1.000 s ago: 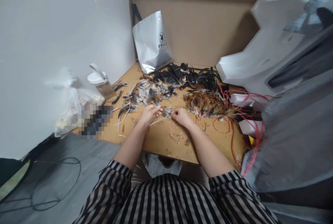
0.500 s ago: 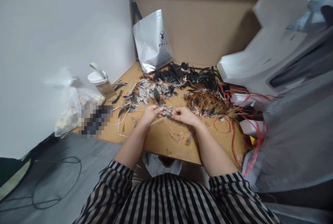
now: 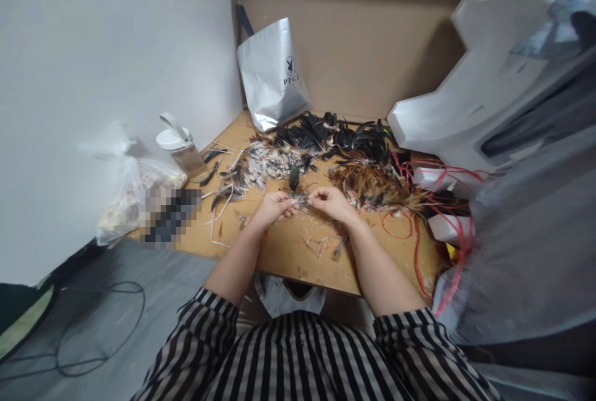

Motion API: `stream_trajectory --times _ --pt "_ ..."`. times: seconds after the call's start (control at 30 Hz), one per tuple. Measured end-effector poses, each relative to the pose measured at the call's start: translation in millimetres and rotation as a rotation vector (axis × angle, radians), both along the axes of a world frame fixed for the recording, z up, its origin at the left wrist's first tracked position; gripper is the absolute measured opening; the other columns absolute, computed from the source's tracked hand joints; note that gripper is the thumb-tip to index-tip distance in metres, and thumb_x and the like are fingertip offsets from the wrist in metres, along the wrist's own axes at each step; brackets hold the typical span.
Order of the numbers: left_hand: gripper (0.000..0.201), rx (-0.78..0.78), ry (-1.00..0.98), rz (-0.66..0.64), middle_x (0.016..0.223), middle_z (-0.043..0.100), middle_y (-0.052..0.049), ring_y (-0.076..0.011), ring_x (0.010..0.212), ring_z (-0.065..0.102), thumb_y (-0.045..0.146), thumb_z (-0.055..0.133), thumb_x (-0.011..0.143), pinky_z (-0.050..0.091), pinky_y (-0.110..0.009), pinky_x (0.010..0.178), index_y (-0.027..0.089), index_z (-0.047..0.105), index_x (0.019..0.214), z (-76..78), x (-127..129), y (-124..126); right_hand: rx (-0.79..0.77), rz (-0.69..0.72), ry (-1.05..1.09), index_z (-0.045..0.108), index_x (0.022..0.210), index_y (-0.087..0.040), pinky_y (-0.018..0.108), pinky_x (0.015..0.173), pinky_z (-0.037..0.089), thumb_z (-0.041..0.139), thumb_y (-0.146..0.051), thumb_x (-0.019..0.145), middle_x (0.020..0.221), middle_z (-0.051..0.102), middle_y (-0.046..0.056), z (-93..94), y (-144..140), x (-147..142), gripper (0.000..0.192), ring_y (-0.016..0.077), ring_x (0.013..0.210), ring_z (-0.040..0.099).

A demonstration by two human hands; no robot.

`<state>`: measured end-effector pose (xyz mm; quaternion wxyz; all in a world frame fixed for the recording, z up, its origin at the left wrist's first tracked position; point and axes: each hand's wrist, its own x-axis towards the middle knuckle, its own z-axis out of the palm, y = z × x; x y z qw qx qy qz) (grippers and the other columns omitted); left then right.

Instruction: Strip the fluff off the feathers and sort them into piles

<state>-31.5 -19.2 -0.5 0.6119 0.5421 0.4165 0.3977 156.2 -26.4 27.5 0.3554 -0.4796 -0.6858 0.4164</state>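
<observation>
My left hand (image 3: 276, 207) pinches the base of a small dark feather (image 3: 294, 176), whose tip points away from me. Close beside it, my right hand (image 3: 328, 202) has thumb and forefinger pressed together at the grey fluff by the feather's base. Which strands each hand grips is too small to make out fully. Behind the hands lies a heap of pale and brown feathers (image 3: 265, 164). A pile of golden-brown feathers (image 3: 372, 184) sits to the right, and black feathers (image 3: 358, 139) are spread along the back.
A silver bag (image 3: 272, 78) leans at the back of the wooden table (image 3: 298, 264). On the left stand a lidded plastic jar (image 3: 181, 151) and a filled plastic bag (image 3: 135, 196). Red string (image 3: 418, 252) trails down the right side. Feather scraps (image 3: 321, 244) lie near the front.
The dark feather has shifted right and now stands between the two hands. My left hand has moved slightly; my right thumb and forefinger stay together.
</observation>
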Motion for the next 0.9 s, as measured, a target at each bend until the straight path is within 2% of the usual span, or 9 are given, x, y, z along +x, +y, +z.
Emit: stream_trajectory --times 0.2,0.53,0.63,0.73,0.8,0.9 --pt "0.026 -0.018 0.021 -0.040 0.057 0.063 -0.007 -0.0099 0.048 0.056 0.035 0.066 0.059 0.041 -0.019 0.048 0.010 0.062 0.064 4.8 1 -4 0.040 -0.005 0.050 0.057 0.066 -0.014 0.019 0.047 0.030 0.057 -0.033 0.062 0.054 0.051 -0.003 0.7 1 -1 0.019 0.0071 0.048 0.039" --pt "0.024 0.012 0.068 -0.106 0.054 0.061 -0.006 -0.0095 0.046 0.054 0.034 0.064 0.062 0.040 -0.020 0.047 0.010 0.060 0.061 3.6 2 -5 0.106 0.007 0.066 0.058 0.066 -0.014 0.020 0.052 0.034 0.054 -0.030 0.065 0.059 0.054 -0.002 -2.3 2 -5 0.016 0.0081 0.052 0.044" --pt "0.024 0.008 0.000 -0.033 0.052 0.060 -0.005 -0.0081 0.044 0.052 0.034 0.063 0.063 0.039 -0.019 0.046 0.010 0.061 0.063 4.3 -1 -3 0.127 -0.061 0.059 0.060 0.070 -0.013 0.021 0.054 0.036 0.055 -0.033 0.066 0.063 0.058 0.001 -3.8 5 -3 0.020 0.0096 0.055 0.047" --pt "0.024 -0.019 -0.157 0.127 0.054 0.060 -0.004 -0.0061 0.044 0.051 0.033 0.064 0.062 0.037 -0.017 0.045 0.010 0.060 0.064 5.3 -6 1 0.154 -0.128 0.011 0.063 0.073 -0.014 0.022 0.056 0.038 0.054 -0.034 0.067 0.067 0.061 0.003 -5.7 7 2 0.023 0.0112 0.057 0.050" --pt "0.023 -0.046 -0.264 0.212 0.056 0.060 -0.003 -0.0052 0.045 0.050 0.032 0.065 0.061 0.037 -0.016 0.045 0.011 0.059 0.064 5.5 -10 4 0.172 -0.126 -0.067 0.064 0.072 -0.014 0.022 0.057 0.037 0.054 -0.032 0.067 0.068 0.062 0.003 -7.7 7 4 0.021 0.0117 0.058 0.051" --pt "0.021 -0.081 -0.353 0.254 0.058 0.061 -0.002 -0.0047 0.047 0.051 0.030 0.067 0.060 0.037 -0.015 0.045 0.010 0.059 0.065 4.7 -12 6 0.202 -0.055 -0.248 0.064 0.067 -0.015 0.021 0.056 0.035 0.054 -0.028 0.067 0.064 0.061 0.001 -11.1 5 2 0.016 0.0110 0.057 0.050"
